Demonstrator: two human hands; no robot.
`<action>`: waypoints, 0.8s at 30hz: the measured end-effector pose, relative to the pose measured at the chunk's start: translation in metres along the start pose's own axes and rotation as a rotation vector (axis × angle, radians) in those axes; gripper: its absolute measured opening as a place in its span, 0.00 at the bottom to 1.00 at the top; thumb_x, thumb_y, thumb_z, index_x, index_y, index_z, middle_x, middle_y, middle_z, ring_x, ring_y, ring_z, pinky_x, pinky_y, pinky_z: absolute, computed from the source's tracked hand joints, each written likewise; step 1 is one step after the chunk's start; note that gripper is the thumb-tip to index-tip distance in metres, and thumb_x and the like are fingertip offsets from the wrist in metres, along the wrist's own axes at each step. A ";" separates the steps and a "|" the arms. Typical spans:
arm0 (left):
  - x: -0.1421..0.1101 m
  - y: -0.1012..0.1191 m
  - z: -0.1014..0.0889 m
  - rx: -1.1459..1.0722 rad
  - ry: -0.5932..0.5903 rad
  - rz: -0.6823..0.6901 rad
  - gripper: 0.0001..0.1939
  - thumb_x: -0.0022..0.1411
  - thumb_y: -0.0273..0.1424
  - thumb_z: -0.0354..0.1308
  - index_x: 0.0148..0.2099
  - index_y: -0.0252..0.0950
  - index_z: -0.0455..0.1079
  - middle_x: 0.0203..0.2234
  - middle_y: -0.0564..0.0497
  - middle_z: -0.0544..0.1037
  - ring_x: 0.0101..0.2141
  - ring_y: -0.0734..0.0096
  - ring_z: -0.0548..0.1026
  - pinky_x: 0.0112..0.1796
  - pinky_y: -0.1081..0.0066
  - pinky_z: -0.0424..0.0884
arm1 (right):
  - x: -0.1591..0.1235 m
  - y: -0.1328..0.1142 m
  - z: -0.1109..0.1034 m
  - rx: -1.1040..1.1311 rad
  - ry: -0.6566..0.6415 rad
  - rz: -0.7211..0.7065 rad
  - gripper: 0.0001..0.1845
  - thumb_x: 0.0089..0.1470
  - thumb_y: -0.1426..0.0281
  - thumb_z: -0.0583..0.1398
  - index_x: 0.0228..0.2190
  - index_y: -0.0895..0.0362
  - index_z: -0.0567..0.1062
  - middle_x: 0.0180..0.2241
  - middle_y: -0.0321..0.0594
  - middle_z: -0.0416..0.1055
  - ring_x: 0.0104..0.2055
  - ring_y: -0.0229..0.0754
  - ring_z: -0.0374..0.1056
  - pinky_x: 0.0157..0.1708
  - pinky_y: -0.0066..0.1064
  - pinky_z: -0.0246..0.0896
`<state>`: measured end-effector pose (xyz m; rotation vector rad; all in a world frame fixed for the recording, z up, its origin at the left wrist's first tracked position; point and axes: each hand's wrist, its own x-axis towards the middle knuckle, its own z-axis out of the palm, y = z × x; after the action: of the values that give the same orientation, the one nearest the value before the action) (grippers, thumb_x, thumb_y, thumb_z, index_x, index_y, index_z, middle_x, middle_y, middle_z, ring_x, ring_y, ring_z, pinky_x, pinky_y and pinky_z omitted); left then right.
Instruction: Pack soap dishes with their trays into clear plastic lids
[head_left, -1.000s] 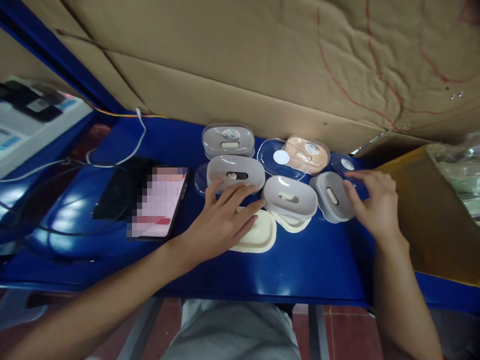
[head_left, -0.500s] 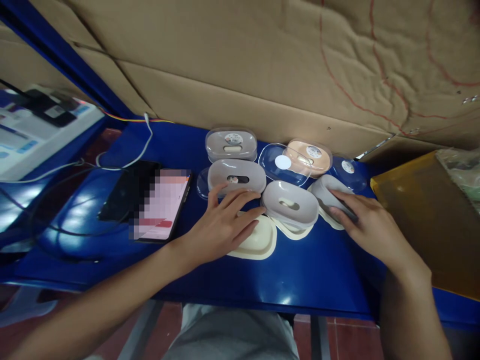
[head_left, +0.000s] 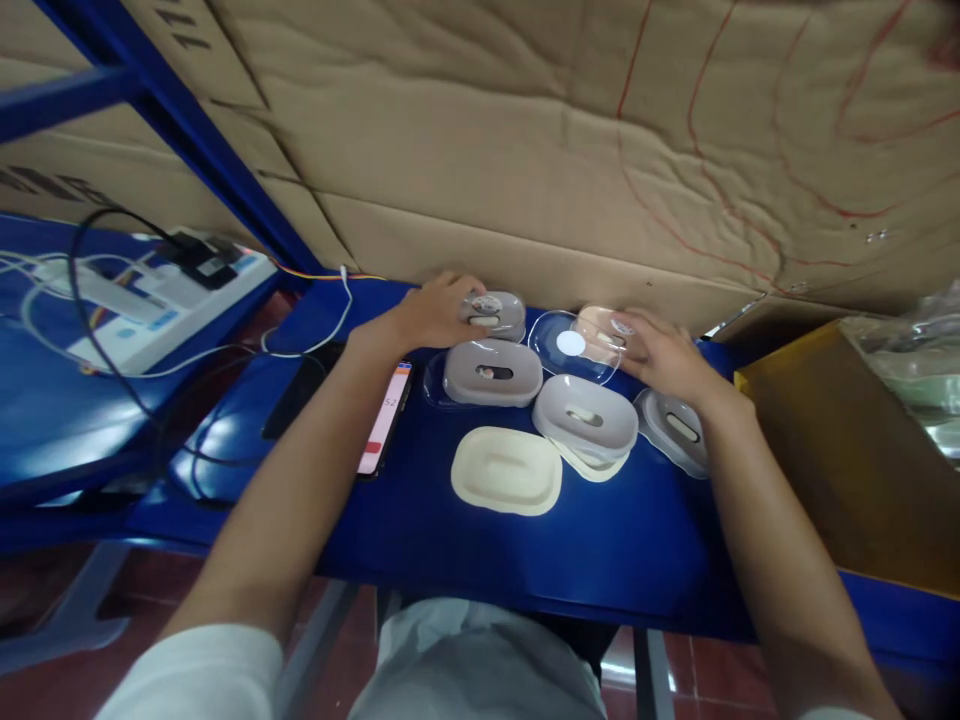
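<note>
My left hand [head_left: 442, 312] is closed around the left end of a grey soap dish [head_left: 511, 316] with a clear lid and round label. On the right, my right hand [head_left: 667, 355] grips the right end of a peach soap dish [head_left: 598, 322], also lidded; its fingers partly hide it. A loose clear lid [head_left: 551, 345] with a white sticker overlaps the peach dish's left side. Nearer me sit a slotted grey dish [head_left: 523, 375] and another grey dish [head_left: 581, 405], which rests on a cream tray [head_left: 600, 468]. A separate cream tray [head_left: 506, 470] lies in front.
Beneath my right wrist is another grey dish [head_left: 679, 430]. A phone [head_left: 384, 425] lies under my left forearm, near cables and a power strip [head_left: 150, 330]. An open box [head_left: 847, 450] stands at the right; a cardboard wall [head_left: 480, 150] closes off the back.
Both hands have moved to the back row. My left hand has left the slotted grey dish; my right hand has let go of the right-hand grey dish, which now lies flatter.
</note>
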<state>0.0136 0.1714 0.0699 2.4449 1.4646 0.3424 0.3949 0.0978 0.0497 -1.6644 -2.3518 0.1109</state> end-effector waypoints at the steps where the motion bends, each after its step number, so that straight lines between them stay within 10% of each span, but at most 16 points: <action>1: 0.004 -0.002 0.002 -0.010 -0.018 -0.006 0.29 0.60 0.40 0.68 0.61 0.38 0.70 0.59 0.42 0.76 0.57 0.51 0.75 0.57 0.54 0.71 | 0.005 0.001 0.002 0.006 -0.009 0.005 0.34 0.63 0.55 0.65 0.66 0.51 0.70 0.70 0.55 0.66 0.71 0.67 0.63 0.64 0.65 0.63; 11: -0.005 -0.021 -0.016 -0.025 -0.024 -0.101 0.28 0.77 0.52 0.51 0.63 0.34 0.70 0.52 0.44 0.82 0.47 0.61 0.77 0.49 0.63 0.70 | -0.014 0.007 -0.048 0.119 -0.079 0.193 0.27 0.72 0.52 0.54 0.61 0.53 0.76 0.59 0.46 0.80 0.55 0.54 0.78 0.58 0.46 0.72; 16: -0.005 -0.044 -0.018 0.096 0.005 -0.102 0.29 0.80 0.50 0.45 0.57 0.30 0.74 0.46 0.43 0.83 0.42 0.65 0.75 0.45 0.66 0.69 | -0.016 0.012 -0.057 -0.124 0.021 0.334 0.27 0.67 0.62 0.57 0.62 0.60 0.76 0.53 0.60 0.81 0.58 0.67 0.76 0.59 0.59 0.66; 24: 0.000 -0.017 0.002 0.167 0.043 0.093 0.22 0.73 0.31 0.53 0.66 0.36 0.70 0.56 0.43 0.78 0.52 0.59 0.74 0.54 0.60 0.69 | -0.005 -0.032 -0.011 -0.005 -0.127 -0.075 0.19 0.64 0.61 0.62 0.53 0.54 0.78 0.55 0.50 0.79 0.55 0.56 0.76 0.54 0.46 0.69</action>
<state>0.0007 0.1790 0.0627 2.6599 1.4533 0.3044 0.3699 0.0816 0.0662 -1.6131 -2.5061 0.2026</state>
